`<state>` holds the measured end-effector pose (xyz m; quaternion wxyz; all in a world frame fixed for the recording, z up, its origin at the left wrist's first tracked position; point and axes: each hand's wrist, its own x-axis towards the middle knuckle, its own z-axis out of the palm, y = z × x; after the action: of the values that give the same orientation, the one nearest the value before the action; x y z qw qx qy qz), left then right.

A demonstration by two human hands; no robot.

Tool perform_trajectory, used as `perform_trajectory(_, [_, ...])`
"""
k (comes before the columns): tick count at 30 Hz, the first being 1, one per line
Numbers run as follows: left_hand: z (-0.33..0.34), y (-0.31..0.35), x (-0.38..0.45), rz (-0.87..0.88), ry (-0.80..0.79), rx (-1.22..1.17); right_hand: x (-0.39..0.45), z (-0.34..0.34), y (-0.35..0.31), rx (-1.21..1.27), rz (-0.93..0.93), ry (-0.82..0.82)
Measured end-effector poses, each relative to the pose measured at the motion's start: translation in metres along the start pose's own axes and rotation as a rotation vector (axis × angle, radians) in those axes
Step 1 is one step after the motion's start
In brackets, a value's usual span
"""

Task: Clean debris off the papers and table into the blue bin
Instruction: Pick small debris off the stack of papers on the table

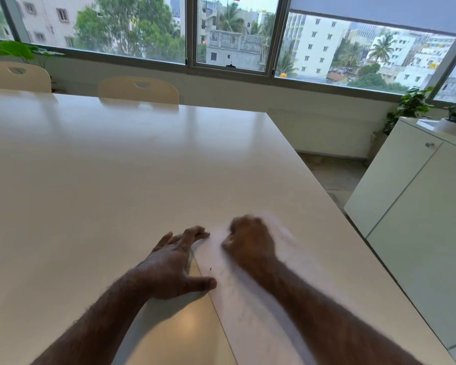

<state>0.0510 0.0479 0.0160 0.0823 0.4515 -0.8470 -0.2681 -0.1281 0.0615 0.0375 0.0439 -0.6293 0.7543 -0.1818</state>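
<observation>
White table (116,180), paper (248,299) near edge

The table (121,180) is the anchor here. On its near right part lies a sheet of paper (250,299), running along the right edge. The left hand (173,264) rests on the table with its fingertips at the paper's left edge; the right hand (249,239) sits on the paper's far end. A small speck of debris (210,268) lies on the paper between the hands. Two chairs (138,90) stand behind the table, a cabinet (411,206) to its right.
</observation>
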Motion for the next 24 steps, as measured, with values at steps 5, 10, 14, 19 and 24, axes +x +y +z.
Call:
perform_trajectory(5, [-0.002,-0.001,0.002,0.007,0.008,-0.011,0.007,-0.005,0.016,0.117,0.059,-0.08])
perform_trajectory(10, [0.001,0.0,-0.002,0.02,0.004,-0.006,0.007,-0.001,0.032,-0.001,0.133,0.082])
perform_trajectory(14, [-0.002,0.001,0.001,0.011,-0.003,0.024,-0.006,-0.001,0.019,0.087,0.013,-0.016])
perform_trajectory(19, [0.0,0.0,-0.001,0.022,-0.007,0.031,0.003,-0.021,0.064,-0.051,0.187,0.122])
perform_trajectory(24, [-0.002,-0.002,0.002,0.019,-0.021,0.036,-0.024,-0.009,0.029,0.045,-0.021,-0.037])
